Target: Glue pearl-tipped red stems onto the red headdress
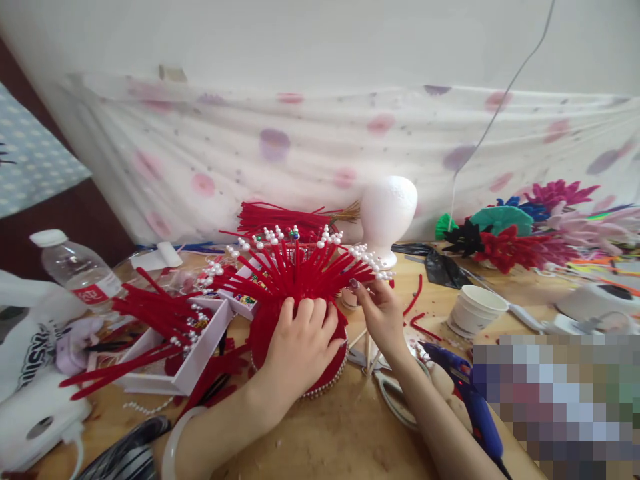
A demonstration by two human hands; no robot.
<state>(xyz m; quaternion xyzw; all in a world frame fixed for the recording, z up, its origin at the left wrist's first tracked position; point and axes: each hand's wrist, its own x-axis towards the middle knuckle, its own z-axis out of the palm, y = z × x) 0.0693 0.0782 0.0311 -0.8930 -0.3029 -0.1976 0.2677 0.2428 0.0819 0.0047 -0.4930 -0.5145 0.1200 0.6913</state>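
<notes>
A red fan-shaped headpiece [295,277] stands upright in front of me, its many fuzzy pipe-cleaner stems tipped with white pearl beads. Its rounded red base is edged with a string of pearls [325,388]. My left hand [300,347] holds the base from the front, fingers pressed over the foot of the stems. At the fan's right end, my right hand [381,310] pinches a pearl-tipped red stem between thumb and fingers. The fingertips partly hide where they grip it. Several loose red stems with pearls [155,310] lie across a white box [200,363] on the left.
Behind the fan are a bundle of red pipe cleaners [285,217] and a white foam head [387,213]. A blue glue gun [470,393], scissors [395,397] and a paper cup [475,310] are on the right. A plastic bottle [75,267] stands left; colourful flowers [515,233] lie at the back right.
</notes>
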